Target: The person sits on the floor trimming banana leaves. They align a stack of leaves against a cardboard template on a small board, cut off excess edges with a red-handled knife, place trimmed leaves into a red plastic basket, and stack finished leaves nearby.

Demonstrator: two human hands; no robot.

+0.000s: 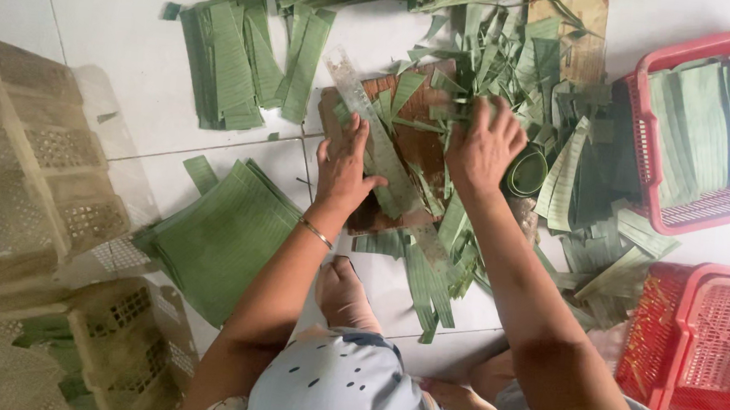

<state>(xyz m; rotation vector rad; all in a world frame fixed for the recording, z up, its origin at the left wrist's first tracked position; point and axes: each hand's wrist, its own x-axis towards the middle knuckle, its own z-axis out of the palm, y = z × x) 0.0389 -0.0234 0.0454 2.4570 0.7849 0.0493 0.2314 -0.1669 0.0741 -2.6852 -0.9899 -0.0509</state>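
My left hand [344,166] presses flat on a long clear ruler [368,121] that lies slantwise across a brown wooden cutting board [423,149]. Green leaf strips [406,89] lie under and around the ruler. My right hand [483,145] is curled over a bunch of leaf strips at the board's right edge; whether it holds a blade is hidden. A gold bangle [316,232] circles my left wrist. My bare foot [344,292] rests on the white tile floor below the board.
Cut leaf stacks lie at the upper left [235,58] and lower left [219,238]. A red basket [708,125] with trimmed leaves sits at the right, another red basket [702,352] below it. Beige plastic baskets [35,210] stand at the left. Leaf scraps [585,201] litter the floor.
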